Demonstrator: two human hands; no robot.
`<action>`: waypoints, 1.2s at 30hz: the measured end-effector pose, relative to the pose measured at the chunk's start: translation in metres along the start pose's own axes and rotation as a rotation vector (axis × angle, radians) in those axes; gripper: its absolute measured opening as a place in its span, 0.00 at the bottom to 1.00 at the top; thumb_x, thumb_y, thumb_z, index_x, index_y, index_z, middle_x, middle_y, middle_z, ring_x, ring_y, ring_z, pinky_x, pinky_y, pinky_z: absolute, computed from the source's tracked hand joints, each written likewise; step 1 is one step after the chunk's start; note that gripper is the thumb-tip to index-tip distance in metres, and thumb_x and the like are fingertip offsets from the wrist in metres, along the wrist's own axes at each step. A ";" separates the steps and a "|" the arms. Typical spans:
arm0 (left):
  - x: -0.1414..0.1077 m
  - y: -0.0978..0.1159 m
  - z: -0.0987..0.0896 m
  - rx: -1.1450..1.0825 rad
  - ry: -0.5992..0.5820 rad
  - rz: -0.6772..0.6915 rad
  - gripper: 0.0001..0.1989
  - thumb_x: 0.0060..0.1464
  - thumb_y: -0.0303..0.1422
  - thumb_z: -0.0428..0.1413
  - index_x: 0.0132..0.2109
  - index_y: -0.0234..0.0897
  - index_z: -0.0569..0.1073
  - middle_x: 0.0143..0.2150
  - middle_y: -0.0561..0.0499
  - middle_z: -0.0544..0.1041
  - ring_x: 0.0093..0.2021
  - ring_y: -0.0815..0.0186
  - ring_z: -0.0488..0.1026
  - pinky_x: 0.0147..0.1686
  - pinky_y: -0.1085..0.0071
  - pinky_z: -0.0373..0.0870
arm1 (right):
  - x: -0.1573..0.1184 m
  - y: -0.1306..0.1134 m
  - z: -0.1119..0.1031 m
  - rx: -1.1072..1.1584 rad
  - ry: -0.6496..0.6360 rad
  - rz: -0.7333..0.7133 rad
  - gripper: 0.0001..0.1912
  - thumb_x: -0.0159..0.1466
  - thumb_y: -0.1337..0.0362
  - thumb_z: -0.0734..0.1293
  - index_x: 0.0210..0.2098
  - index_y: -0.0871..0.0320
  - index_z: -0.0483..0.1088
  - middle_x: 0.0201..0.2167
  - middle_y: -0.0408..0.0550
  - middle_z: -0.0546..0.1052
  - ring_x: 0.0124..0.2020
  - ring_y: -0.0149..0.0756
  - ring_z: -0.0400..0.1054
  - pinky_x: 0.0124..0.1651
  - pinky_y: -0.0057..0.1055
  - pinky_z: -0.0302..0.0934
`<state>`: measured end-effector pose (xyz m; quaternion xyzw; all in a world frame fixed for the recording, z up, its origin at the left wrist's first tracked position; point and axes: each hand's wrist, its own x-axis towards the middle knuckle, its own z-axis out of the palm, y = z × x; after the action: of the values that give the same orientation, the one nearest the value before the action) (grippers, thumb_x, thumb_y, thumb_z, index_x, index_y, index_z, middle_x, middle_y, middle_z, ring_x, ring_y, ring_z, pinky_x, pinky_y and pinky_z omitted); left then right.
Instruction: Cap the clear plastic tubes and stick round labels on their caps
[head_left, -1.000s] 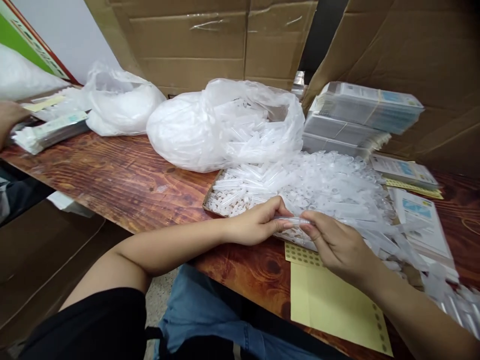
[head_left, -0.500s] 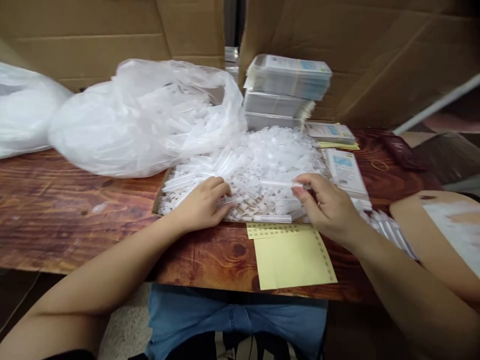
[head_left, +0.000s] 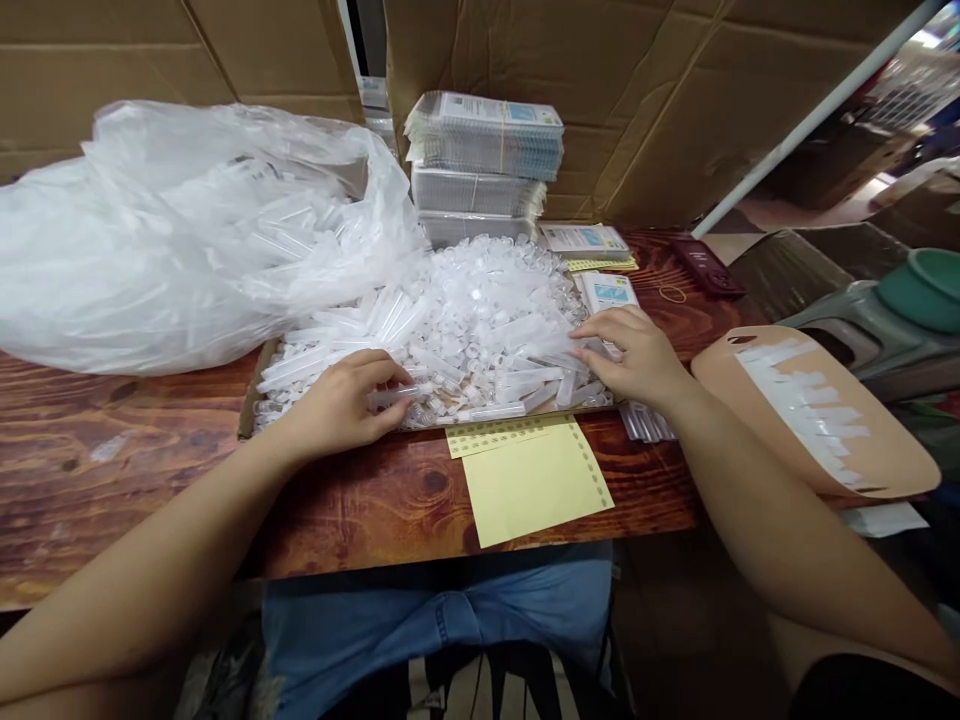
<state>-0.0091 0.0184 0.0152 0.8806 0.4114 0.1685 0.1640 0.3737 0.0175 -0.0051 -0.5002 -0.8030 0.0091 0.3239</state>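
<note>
"White, translucent plastic tubes (head_left: 480, 285) fill the shallow tray (head_left: 248, 405) at mid-frame. How much is set apart?"

"Only a small bunch (head_left: 646, 423), right of centre; most lie loose in a big heap."

"And the hands?"

"The left hand (head_left: 337, 405), left of centre, curls its fingers round one tube (head_left: 391, 396). The right hand (head_left: 637, 358) reaches the heap's right edge, thumb below fingers; whether it grips anything, I can't tell. Both forearms slant up from the lower corners."

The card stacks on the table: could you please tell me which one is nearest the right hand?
The front card stack, just beyond the right hand, which partly hides it; the others sit farther back.
</note>
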 end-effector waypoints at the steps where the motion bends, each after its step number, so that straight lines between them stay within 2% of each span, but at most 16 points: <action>1: 0.000 0.000 -0.001 -0.008 0.011 -0.006 0.15 0.59 0.43 0.53 0.41 0.37 0.76 0.40 0.46 0.78 0.41 0.59 0.75 0.45 0.64 0.70 | 0.004 -0.004 0.000 -0.025 0.009 -0.019 0.07 0.63 0.59 0.68 0.40 0.52 0.76 0.39 0.51 0.79 0.45 0.49 0.71 0.52 0.51 0.66; 4: 0.000 -0.002 -0.005 -0.036 0.054 -0.050 0.14 0.59 0.43 0.53 0.44 0.38 0.74 0.41 0.47 0.78 0.41 0.60 0.75 0.45 0.65 0.71 | 0.018 -0.034 0.002 -0.036 0.042 -0.078 0.07 0.65 0.59 0.67 0.41 0.51 0.76 0.40 0.53 0.78 0.44 0.49 0.70 0.51 0.49 0.65; 6: 0.000 -0.003 -0.006 -0.052 0.083 -0.103 0.15 0.60 0.43 0.52 0.46 0.38 0.72 0.43 0.46 0.78 0.41 0.59 0.75 0.45 0.65 0.71 | 0.030 -0.064 0.012 0.020 -0.032 -0.165 0.07 0.67 0.62 0.65 0.39 0.52 0.76 0.37 0.51 0.78 0.41 0.45 0.70 0.48 0.46 0.64; 8: 0.001 -0.004 -0.006 -0.065 0.109 -0.152 0.16 0.62 0.44 0.50 0.49 0.38 0.70 0.44 0.45 0.78 0.43 0.59 0.74 0.46 0.64 0.70 | 0.044 -0.096 0.029 0.057 -0.271 -0.262 0.10 0.69 0.66 0.62 0.39 0.55 0.76 0.36 0.50 0.79 0.41 0.42 0.70 0.48 0.43 0.63; 10: 0.003 -0.005 -0.004 -0.074 0.127 -0.176 0.16 0.63 0.43 0.49 0.50 0.37 0.68 0.45 0.44 0.77 0.44 0.58 0.73 0.47 0.63 0.70 | 0.057 -0.122 0.049 -0.012 -0.493 -0.309 0.11 0.68 0.69 0.61 0.39 0.59 0.76 0.38 0.53 0.79 0.42 0.42 0.70 0.48 0.41 0.61; 13: 0.003 -0.006 -0.002 -0.078 0.134 -0.187 0.16 0.64 0.43 0.48 0.50 0.36 0.67 0.44 0.44 0.76 0.42 0.59 0.72 0.46 0.63 0.69 | 0.070 -0.143 0.067 -0.158 -0.619 -0.320 0.13 0.67 0.74 0.59 0.41 0.63 0.76 0.40 0.57 0.78 0.44 0.44 0.70 0.46 0.39 0.59; 19: 0.001 -0.004 -0.002 -0.092 0.149 -0.248 0.15 0.63 0.45 0.49 0.46 0.38 0.66 0.36 0.48 0.73 0.36 0.60 0.70 0.39 0.65 0.67 | 0.062 -0.143 0.060 -0.268 -0.665 -0.168 0.11 0.66 0.73 0.61 0.40 0.63 0.75 0.39 0.59 0.77 0.40 0.44 0.72 0.38 0.36 0.59; 25: 0.001 -0.006 0.002 -0.136 0.149 -0.222 0.14 0.62 0.45 0.50 0.45 0.38 0.67 0.40 0.47 0.75 0.38 0.60 0.71 0.40 0.66 0.67 | 0.054 -0.148 0.066 -0.252 -0.618 -0.148 0.11 0.64 0.75 0.61 0.41 0.60 0.73 0.37 0.58 0.79 0.41 0.47 0.72 0.41 0.38 0.60; 28: 0.000 -0.007 0.003 -0.153 0.144 -0.181 0.15 0.62 0.44 0.49 0.47 0.38 0.67 0.41 0.47 0.75 0.39 0.60 0.71 0.41 0.65 0.67 | 0.054 -0.142 0.068 -0.135 -0.592 -0.091 0.09 0.63 0.72 0.62 0.41 0.59 0.72 0.37 0.55 0.78 0.42 0.47 0.72 0.44 0.41 0.61; 31: -0.001 -0.007 0.003 -0.172 0.153 -0.147 0.16 0.61 0.44 0.50 0.48 0.37 0.68 0.43 0.46 0.76 0.41 0.60 0.72 0.43 0.65 0.68 | 0.054 -0.130 0.062 0.044 -0.462 -0.110 0.08 0.60 0.70 0.64 0.39 0.58 0.71 0.38 0.53 0.77 0.44 0.47 0.70 0.48 0.42 0.62; 33: -0.001 -0.006 0.002 -0.194 0.152 -0.147 0.16 0.61 0.44 0.51 0.48 0.37 0.69 0.44 0.46 0.77 0.42 0.59 0.72 0.44 0.65 0.68 | 0.052 -0.121 0.055 0.189 -0.372 -0.149 0.08 0.60 0.68 0.64 0.39 0.58 0.72 0.38 0.52 0.76 0.44 0.44 0.69 0.48 0.40 0.64; 36: -0.002 -0.004 0.002 -0.234 0.163 -0.159 0.15 0.61 0.43 0.53 0.47 0.37 0.70 0.44 0.46 0.77 0.43 0.60 0.73 0.45 0.65 0.69 | 0.051 -0.111 0.046 0.383 -0.356 -0.117 0.08 0.63 0.65 0.65 0.41 0.57 0.74 0.38 0.50 0.77 0.40 0.39 0.71 0.44 0.36 0.66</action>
<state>-0.0119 0.0192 0.0118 0.8035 0.4694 0.2727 0.2442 0.2462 0.0174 0.0222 -0.3732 -0.8585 0.2300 0.2660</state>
